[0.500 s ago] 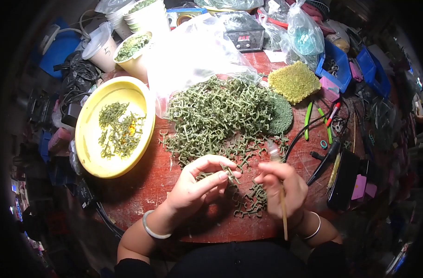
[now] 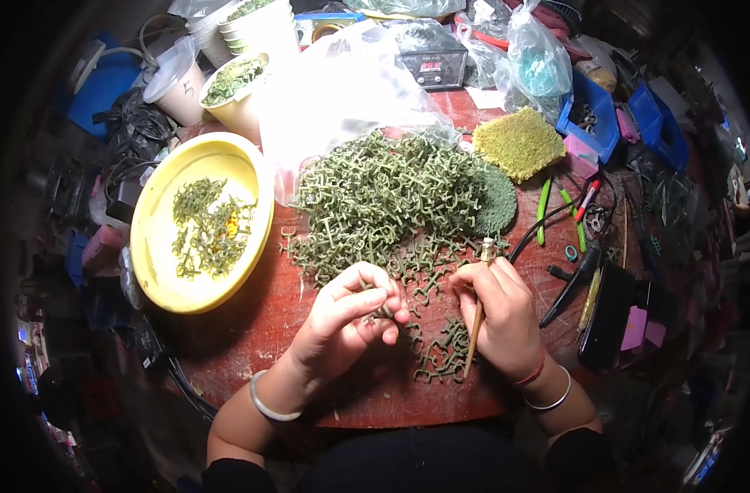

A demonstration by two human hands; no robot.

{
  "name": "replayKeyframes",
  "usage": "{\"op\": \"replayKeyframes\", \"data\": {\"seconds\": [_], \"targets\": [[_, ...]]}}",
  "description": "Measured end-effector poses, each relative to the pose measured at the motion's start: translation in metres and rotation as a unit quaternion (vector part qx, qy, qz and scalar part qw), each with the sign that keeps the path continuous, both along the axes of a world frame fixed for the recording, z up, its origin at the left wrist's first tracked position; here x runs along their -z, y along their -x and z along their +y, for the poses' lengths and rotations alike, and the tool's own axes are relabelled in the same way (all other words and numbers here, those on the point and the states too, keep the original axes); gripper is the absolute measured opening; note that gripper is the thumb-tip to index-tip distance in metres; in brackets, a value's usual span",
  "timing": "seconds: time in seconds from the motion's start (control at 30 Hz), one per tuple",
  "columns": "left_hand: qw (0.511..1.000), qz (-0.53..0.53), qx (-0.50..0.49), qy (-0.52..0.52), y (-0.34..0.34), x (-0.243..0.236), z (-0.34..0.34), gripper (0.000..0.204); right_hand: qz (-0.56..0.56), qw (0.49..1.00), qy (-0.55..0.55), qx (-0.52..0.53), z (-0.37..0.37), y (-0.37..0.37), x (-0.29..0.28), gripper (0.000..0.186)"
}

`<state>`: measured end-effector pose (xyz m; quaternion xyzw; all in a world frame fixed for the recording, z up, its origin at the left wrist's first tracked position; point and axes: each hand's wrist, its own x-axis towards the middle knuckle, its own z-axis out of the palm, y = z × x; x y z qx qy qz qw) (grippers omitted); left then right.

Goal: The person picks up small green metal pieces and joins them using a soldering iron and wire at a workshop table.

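1. Here at lower centre, the left hand point(image 2: 350, 316) is curling its fingers narrow, pinching a small green piece point(image 2: 382, 311) that is mostly hiding between thumb and fingertips.
2. Right of it, the right hand point(image 2: 504, 312) is closing on a wooden-handled tool point(image 2: 474, 335), the handle slanting down toward the lower edge.
3. The big heap of green pieces point(image 2: 383, 205) is filling the centre, just above both hands; a small cluster point(image 2: 442, 353) is lying between and below them.
4. Bare red tabletop point(image 2: 350, 394) is running along the bottom and left of the left hand, its rounded edge curving near the person's body.
5. At left, the yellow basin point(image 2: 156, 255) is holding more green pieces; at upper left, a pale tub point(image 2: 242, 120) is carrying green bits; at upper right, a blue bin point(image 2: 595, 143) is keeping metallic bits.
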<state>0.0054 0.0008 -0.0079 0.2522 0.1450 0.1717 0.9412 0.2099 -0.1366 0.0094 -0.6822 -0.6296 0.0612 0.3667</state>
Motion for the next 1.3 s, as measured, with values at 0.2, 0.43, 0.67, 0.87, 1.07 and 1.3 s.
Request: {"op": "replayKeyframes", "data": {"seconds": [0.2,0.43,0.67,0.87,1.07,1.3], "targets": [[0.998,0.042,0.022,-0.035,0.003,-0.002,0.002,0.010,0.072,0.987,0.084,-0.115,-0.007,-0.004,-0.013,0.023],[0.995,0.071,0.025,-0.069,0.001,-0.003,0.002,0.022,-0.021,0.977,0.108,-0.182,-0.013,0.001,-0.014,0.033],[0.995,0.091,0.032,-0.029,0.003,0.002,0.002,0.031,-0.019,0.981,0.109,-0.160,-0.010,0.005,-0.017,0.034],[0.997,0.050,0.051,0.002,0.003,0.005,0.003,0.032,-0.047,0.975,0.131,-0.172,-0.013,-0.006,-0.016,0.029],[0.997,0.077,0.021,-0.012,-0.002,-0.005,-0.003,0.020,0.157,0.982,-0.046,-0.100,-0.009,0.014,-0.006,0.030],[0.999,0.006,0.034,-0.039,-0.002,0.002,-0.011,0.015,0.278,0.960,-0.015,-0.037,-0.009,0.029,0.000,0.030]]}}
